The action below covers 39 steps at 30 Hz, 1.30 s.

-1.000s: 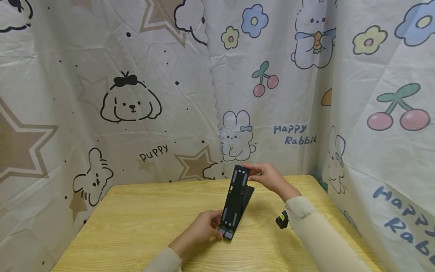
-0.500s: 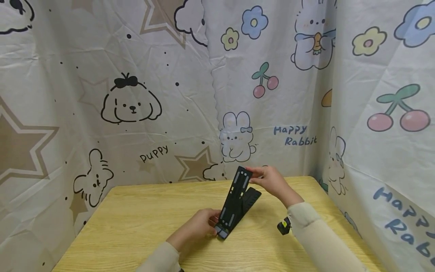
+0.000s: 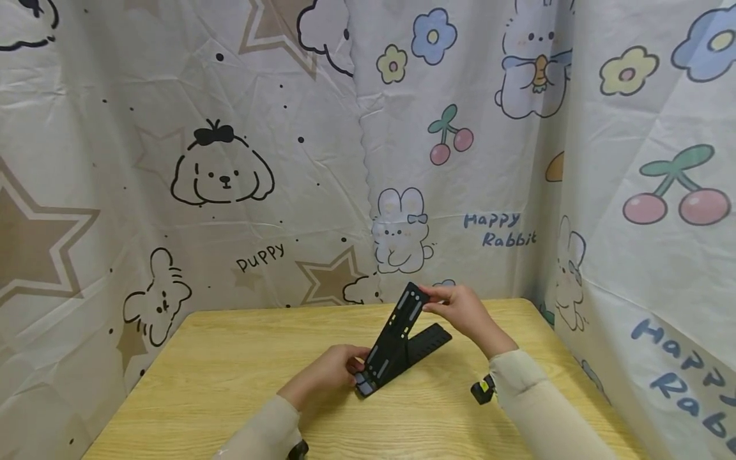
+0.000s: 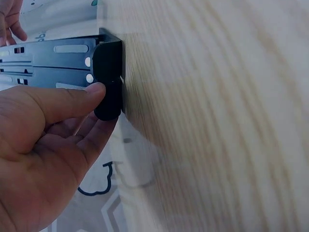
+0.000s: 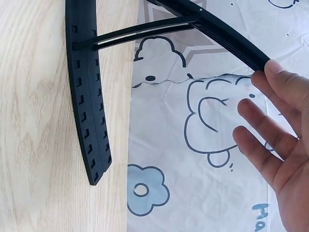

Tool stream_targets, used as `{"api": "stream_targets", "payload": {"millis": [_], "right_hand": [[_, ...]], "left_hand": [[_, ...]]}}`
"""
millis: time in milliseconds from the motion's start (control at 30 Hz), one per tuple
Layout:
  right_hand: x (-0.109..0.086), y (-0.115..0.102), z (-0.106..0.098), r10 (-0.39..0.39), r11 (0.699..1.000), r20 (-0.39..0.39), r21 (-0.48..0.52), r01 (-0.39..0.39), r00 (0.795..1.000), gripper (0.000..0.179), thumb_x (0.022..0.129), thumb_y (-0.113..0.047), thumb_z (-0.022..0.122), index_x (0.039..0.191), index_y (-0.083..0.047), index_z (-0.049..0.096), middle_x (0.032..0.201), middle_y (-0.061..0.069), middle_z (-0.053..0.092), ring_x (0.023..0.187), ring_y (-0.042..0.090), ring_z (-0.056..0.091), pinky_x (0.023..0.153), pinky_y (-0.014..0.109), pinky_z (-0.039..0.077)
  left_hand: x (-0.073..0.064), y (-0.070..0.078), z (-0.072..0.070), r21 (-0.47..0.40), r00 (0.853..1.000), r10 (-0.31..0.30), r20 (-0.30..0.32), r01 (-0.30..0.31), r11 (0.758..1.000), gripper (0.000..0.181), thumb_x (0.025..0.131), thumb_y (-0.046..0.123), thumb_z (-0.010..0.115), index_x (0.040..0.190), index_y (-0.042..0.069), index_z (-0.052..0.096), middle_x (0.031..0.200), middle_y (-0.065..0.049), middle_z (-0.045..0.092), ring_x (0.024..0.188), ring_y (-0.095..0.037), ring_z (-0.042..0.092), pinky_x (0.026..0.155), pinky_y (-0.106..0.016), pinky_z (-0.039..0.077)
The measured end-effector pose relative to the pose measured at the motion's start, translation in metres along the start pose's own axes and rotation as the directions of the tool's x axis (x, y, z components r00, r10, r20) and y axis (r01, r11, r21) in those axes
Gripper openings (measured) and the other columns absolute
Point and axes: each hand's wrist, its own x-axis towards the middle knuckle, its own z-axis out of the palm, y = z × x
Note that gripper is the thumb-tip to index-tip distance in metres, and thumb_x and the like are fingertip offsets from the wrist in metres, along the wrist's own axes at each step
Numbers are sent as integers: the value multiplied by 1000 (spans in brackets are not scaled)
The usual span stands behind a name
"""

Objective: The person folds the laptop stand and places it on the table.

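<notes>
Above, the right hand (image 3: 467, 315) pinches the black stand (image 3: 393, 336).

I watched both pale-sleeved arms (image 3: 546, 409) reach forward, the left hand (image 3: 328, 372) lower, its left thumb (image 4: 72, 104) gripping opposite the fingers (image 4: 96, 140). The right hand (image 3: 460, 313) sat higher and farther out, right thumb (image 5: 288, 79) and index finger (image 5: 278, 99) pinching, its remaining fingers (image 5: 257, 155) held apart.

This is a curtained-in nook; whether in a home or a workroom I cannot tell. Creased cloth (image 3: 322, 211) (puppies (image 3: 223, 172) and stars (image 3: 31, 246) on one stretch, rabbits (image 3: 400, 236) and cherries (image 3: 463, 139) on another) hangs like walls behind and to the right of a pale wood-grain surface (image 3: 247, 351).
</notes>
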Motion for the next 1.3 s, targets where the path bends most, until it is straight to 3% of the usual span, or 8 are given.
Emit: {"api": "stream_targets", "payload": {"millis": [233,400,733,1000,1133,1300], "right_hand": [[-4,-2,2,-41,999,-33,28,42,999,42,92,-21,78,133,-18,70,108,5,78,85,13,71,72,30,61],[-8,4,3,-56,995,-12,79,57,998,43,93,-22,76,136,-17,69,110,4,77,94,19,70,76,29,59],[-3,50,5,-81,980,81,188,65,993,43,95,-18,75,136,-14,66,125,6,72,113,27,66,90,36,57],[-1,74,13,-74,984,198,175,39,977,49,93,-25,77,139,-15,63,133,6,69,123,31,60,104,57,48],[1,83,18,-56,991,237,134,25,970,52,92,-22,78,140,-10,62,137,8,66,127,34,58,109,61,43],[2,93,25,-39,995,299,101,9,953,54,91,-11,77,142,-4,59,143,13,61,135,40,51,113,65,35]], "left_hand": [[2,-3,-4,36,999,-23,-25,24,999,70,78,-23,62,141,7,62,131,-8,67,110,-25,65,92,-41,57],[2,-6,-1,64,999,-14,-46,17,998,69,79,-22,58,142,6,60,133,-10,66,116,-29,64,99,-47,55],[0,-4,4,56,994,25,-107,-19,998,69,80,-19,56,145,2,55,142,-16,59,126,-35,59,105,-50,51],[1,13,11,-20,974,62,-219,-68,997,67,92,8,74,152,2,45,149,-18,52,132,-40,53,107,-55,48],[3,22,18,-27,961,30,-274,-39,999,74,90,24,81,153,8,46,151,-14,50,134,-36,52,108,-53,47],[6,28,25,-26,946,4,-323,-14,1000,81,86,27,85,154,10,45,150,-16,49,136,-37,50,108,-55,47]]}}
